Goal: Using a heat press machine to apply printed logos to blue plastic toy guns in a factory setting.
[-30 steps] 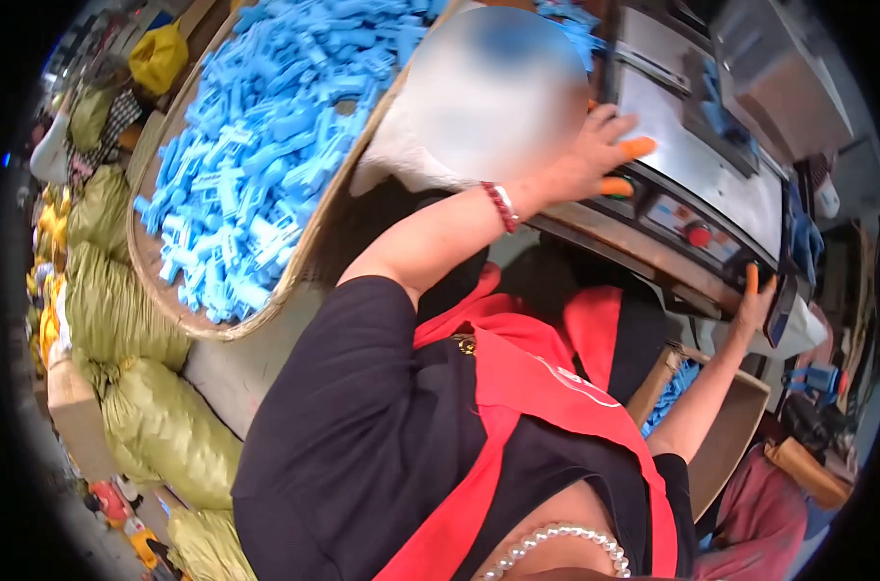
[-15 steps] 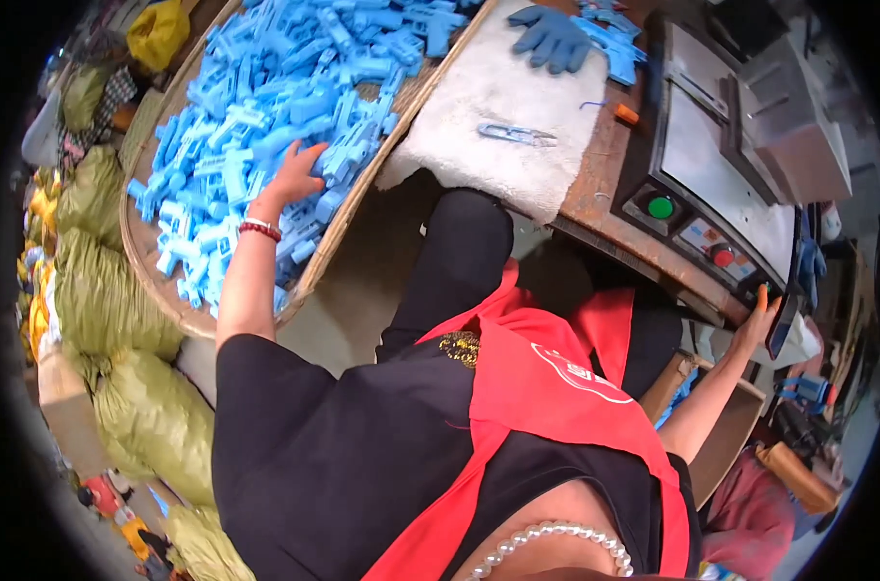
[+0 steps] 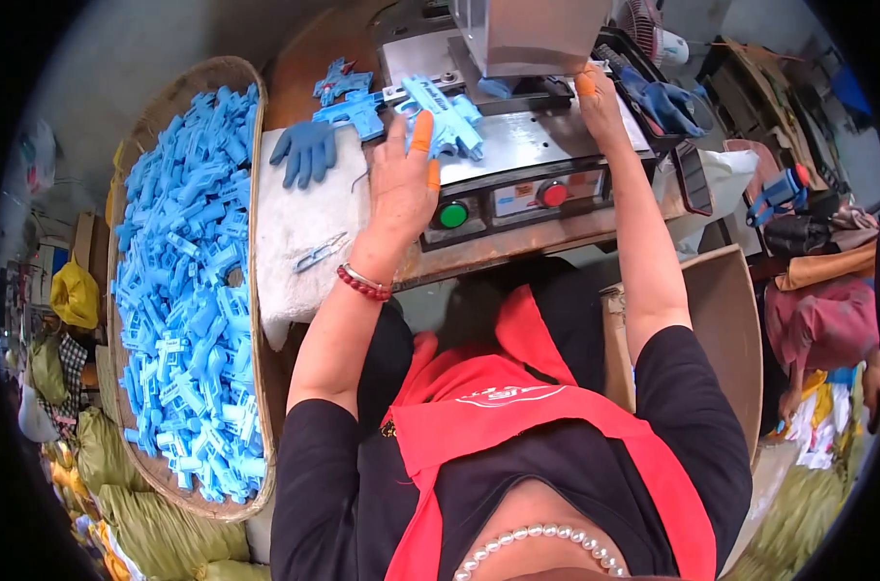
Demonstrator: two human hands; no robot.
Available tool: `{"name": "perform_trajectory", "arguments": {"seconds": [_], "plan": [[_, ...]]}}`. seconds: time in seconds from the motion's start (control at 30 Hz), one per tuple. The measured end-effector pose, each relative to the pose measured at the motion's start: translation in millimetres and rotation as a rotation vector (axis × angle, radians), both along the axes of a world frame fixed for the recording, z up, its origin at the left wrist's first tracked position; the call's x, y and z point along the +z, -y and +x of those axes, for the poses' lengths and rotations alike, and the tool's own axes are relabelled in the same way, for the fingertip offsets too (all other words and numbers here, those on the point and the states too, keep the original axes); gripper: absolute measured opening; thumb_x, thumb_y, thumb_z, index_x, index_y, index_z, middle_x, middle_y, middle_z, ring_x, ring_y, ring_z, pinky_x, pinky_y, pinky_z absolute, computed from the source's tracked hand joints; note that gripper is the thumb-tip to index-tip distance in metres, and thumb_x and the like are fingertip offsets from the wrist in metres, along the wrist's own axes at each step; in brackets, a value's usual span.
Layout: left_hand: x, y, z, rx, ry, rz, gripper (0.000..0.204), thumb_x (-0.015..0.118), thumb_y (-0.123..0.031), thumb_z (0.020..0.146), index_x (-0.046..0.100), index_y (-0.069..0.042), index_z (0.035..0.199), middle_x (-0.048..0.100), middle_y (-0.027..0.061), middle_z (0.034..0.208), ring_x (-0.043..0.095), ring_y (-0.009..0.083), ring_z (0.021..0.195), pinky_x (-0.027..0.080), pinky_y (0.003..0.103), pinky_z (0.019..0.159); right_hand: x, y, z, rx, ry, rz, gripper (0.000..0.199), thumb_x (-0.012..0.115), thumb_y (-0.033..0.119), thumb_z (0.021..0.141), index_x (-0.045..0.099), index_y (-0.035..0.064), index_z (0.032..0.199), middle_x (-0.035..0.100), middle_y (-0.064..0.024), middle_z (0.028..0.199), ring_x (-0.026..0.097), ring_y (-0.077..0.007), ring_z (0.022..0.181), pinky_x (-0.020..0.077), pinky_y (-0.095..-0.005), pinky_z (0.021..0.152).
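- The left hand has come over from the basket; its spread fingers now press a blue plastic part onto the machine plate.
- The right hand touches the press; its grip is unclear.

Your left hand is pressing a blue plastic toy gun onto the metal plate of the desk machine, fingers spread flat. Your right hand is reaching under the machine's head. A blue glove is lying on the white pad, beside the wicker basket of blue parts.
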State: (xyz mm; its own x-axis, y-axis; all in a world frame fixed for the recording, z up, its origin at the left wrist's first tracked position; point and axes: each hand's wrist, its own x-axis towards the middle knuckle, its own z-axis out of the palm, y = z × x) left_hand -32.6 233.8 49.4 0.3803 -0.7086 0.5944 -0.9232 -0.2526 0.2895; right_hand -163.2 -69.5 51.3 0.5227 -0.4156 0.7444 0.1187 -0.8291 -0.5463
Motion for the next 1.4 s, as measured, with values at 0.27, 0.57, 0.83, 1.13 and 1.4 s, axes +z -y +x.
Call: {"name": "perform_trajectory", "arguments": {"seconds": [0.27,0.57,0.83,1.13,1.4], "plan": [[-5.1,9.5,-19.9,-0.077,-0.143,-0.117,0.057,0.060,-0.001,0.082,0.041,-0.003,0.136,0.044,0.0204,0.133,0.044,0.0383,0.116,0.037,0.041,0.099,-20.5,13.4,19.5,-0.265,-0.050,-0.116,0.023,0.070,0.022,0.077,0.066,0.0087,0.095,0.061,-0.0133,0.093,0.056,-0.0343,0.089,0.0448,-0.0423,0.079],[20.0,126.5,-10.0,-0.045,0.124,-0.094,0.021,0.060,-0.011,0.081,0.062,-0.004,0.101,0.059,0.0103,0.110,0.054,0.0312,0.087,0.043,0.041,0.078,50.0,-46.7,-176.0,-0.436,-0.069,0.068,0.028,0.062,0.009,0.083,0.061,0.0021,0.110,0.060,-0.0104,0.109,0.058,-0.0228,0.102,0.0460,-0.0348,0.086],[-4.7,163.7,20.5,0.067,0.177,0.064,0.036,0.058,-0.033,0.084,0.065,-0.010,0.110,0.062,0.0124,0.109,0.048,0.0326,0.110,0.037,0.042,0.090,8.5,-79.2,-232.9,-0.533,-0.123,0.273,0.034,0.060,0.010,0.089,0.056,0.0001,0.122,0.057,-0.0112,0.121,0.050,-0.0191,0.115,0.0342,-0.0294,0.100],[-32.7,-22.9,-6.0,-0.250,-0.070,0.043,0.068,0.072,-0.028,0.076,0.042,-0.019,0.137,0.039,0.0212,0.137,0.041,0.0423,0.120,0.033,0.047,0.105,-88.7,11.2,-169.0,-0.310,-0.262,0.373,0.049,0.070,0.027,0.081,0.056,-0.0047,0.114,0.062,-0.0139,0.105,0.058,-0.0238,0.095,0.0437,-0.0329,0.088],[-29.1,-154.3,88.4,0.051,-0.118,-0.296,0.042,0.061,-0.005,0.072,0.061,-0.009,0.114,0.061,0.0134,0.110,0.055,0.0302,0.106,0.045,0.041,0.092,-109.9,19.9,-178.2,-0.345,-0.195,0.583,0.057,0.070,0.027,0.083,0.049,0.0002,0.129,0.055,-0.0061,0.122,0.049,-0.0174,0.112,0.0341,-0.0284,0.098]]}}
